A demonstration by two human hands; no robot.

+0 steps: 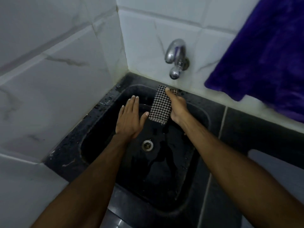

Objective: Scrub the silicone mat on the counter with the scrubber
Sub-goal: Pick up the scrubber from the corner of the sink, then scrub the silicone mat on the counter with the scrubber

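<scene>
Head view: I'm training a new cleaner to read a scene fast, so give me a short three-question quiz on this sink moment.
1. True or false: the left hand is gripping the checkered scrubber.
2. Multiple choice: what hangs at the upper right? A) a purple towel B) a yellow apron C) a metal rack
3. Fill in: the chrome tap is mounted on the ____ above the black sink.

Key: 1. False; the right hand holds it, and the left is flat with straight fingers. 2. A. 3. Tiled wall.
</scene>
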